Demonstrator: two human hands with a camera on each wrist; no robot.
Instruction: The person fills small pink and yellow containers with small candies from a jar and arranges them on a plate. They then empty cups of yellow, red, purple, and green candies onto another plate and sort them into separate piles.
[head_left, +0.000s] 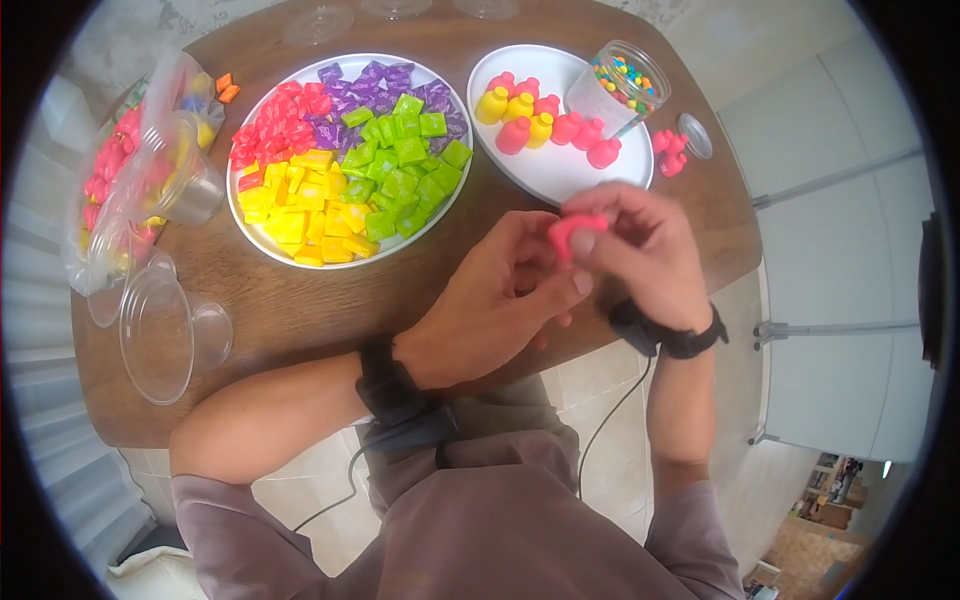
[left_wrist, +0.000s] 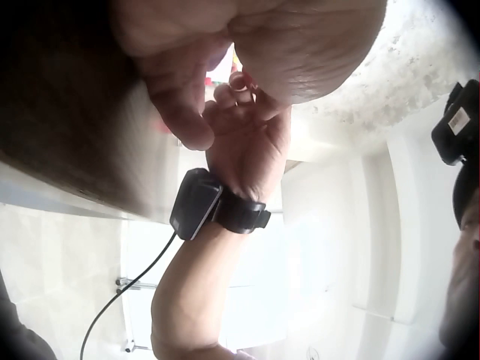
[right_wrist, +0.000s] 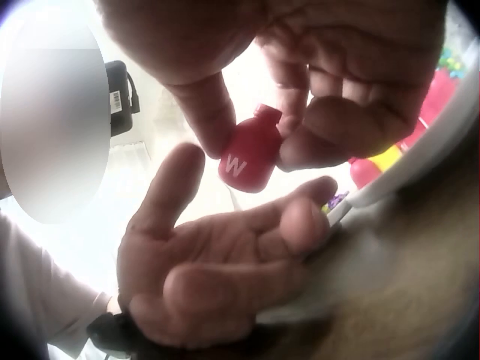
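Observation:
A small red bottle with a white W is pinched between the thumb and fingers of the right hand, near the table's front edge. Just beside and under it is the left hand, its fingers loosely bent and apart from the bottle in the right wrist view. Behind the hands, a white oval plate bears several pink and yellow bottles and a clear jar of colourful beads. In the left wrist view the bottle cannot be made out.
A round plate holds red, purple, green and yellow wrapped sweets. At the left are clear cups, lids and a bag of colourful items. Right of the oval plate lie a round lid and pink pieces.

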